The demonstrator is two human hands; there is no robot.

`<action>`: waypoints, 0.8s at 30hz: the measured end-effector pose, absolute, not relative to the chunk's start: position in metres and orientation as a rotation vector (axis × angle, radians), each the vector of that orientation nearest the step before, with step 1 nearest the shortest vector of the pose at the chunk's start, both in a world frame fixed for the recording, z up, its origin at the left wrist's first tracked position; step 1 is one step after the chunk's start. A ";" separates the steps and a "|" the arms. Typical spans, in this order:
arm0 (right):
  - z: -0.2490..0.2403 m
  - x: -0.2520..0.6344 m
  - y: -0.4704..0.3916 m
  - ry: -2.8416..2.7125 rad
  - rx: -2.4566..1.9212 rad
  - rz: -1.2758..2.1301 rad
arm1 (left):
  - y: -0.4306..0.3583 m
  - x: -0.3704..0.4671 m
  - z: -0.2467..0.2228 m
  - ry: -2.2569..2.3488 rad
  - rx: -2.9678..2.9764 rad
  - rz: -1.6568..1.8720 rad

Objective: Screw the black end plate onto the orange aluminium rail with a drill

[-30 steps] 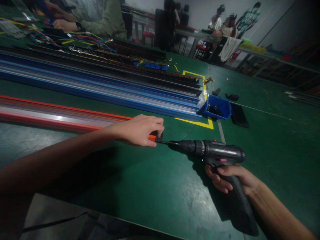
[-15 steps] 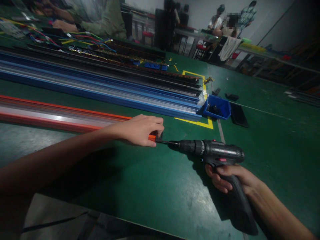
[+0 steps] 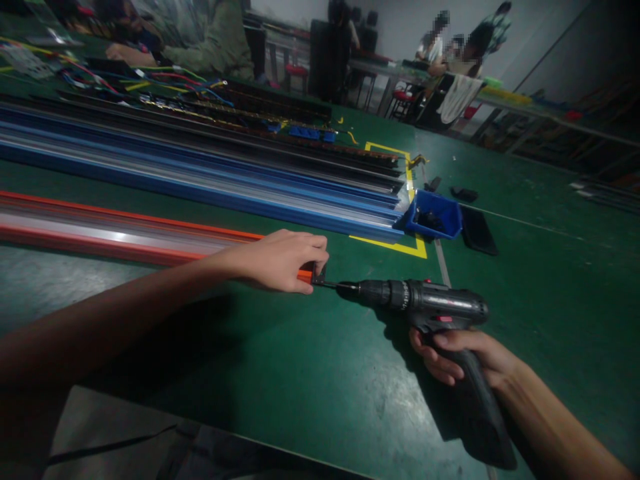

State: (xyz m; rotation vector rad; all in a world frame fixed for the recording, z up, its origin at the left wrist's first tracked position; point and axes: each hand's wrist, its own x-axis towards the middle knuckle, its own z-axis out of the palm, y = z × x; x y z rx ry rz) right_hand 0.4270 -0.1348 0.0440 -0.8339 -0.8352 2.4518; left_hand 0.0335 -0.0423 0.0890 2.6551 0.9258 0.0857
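A long orange-edged metal profile point(image 3: 120, 237) lies across the green table, its right end under my left hand point(image 3: 285, 261). The fingers of that hand are wrapped round this end and a small black end piece point(image 3: 319, 273). My right hand point(image 3: 465, 357) grips the handle of a black power drill point(image 3: 440, 305), which points left. The thin bit point(image 3: 340, 286) of the drill reaches the black end piece; the exact contact point is too small to make out.
Blue and black profiles point(image 3: 250, 190) lie behind the orange one. Beside their right ends stands a blue bin point(image 3: 437, 213) with dark parts, near a flat black object point(image 3: 479, 230). Loose wires point(image 3: 165, 77) lie at the back left, near a seated person. Other people are farther back.
Both my hands and the drill have stayed almost still. In the background, people have shifted slightly.
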 end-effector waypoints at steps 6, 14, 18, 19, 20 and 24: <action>0.042 0.429 -0.135 -0.844 -0.818 2.456 | -0.042 0.034 0.089 0.925 2.647 0.091; 0.040 0.431 -0.135 -0.832 -0.819 2.460 | -0.043 0.035 0.090 0.936 2.654 0.079; 0.041 0.430 -0.135 -0.829 -0.817 2.461 | -0.043 0.035 0.091 0.936 2.642 0.070; 0.041 0.430 -0.135 -0.831 -0.812 2.460 | -0.043 0.034 0.091 0.932 2.643 0.070; 0.041 0.429 -0.135 -0.834 -0.808 2.460 | -0.042 0.034 0.091 0.930 2.644 0.074; 0.040 0.430 -0.135 -0.835 -0.808 2.452 | -0.042 0.034 0.090 0.928 2.641 0.086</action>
